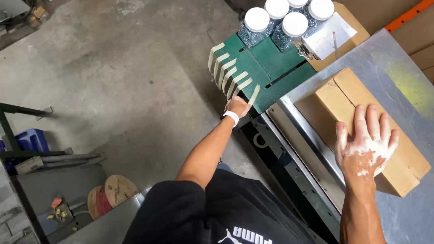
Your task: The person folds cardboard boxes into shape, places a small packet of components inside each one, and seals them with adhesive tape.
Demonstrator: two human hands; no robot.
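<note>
My right hand lies flat, fingers spread, on top of a closed brown cardboard box that rests on a shiny metal table. My left hand reaches out to the edge of a green metal stand and pinches the lower end of a beige tape strip. Several more pre-cut tape strips hang in a row along that same edge. A white band sits on my left wrist.
Several clear jars with white lids stand at the far end of the green stand, beside a paper sheet on cardboard. Bare concrete floor lies left. A wooden cable spool and blue crate sit lower left.
</note>
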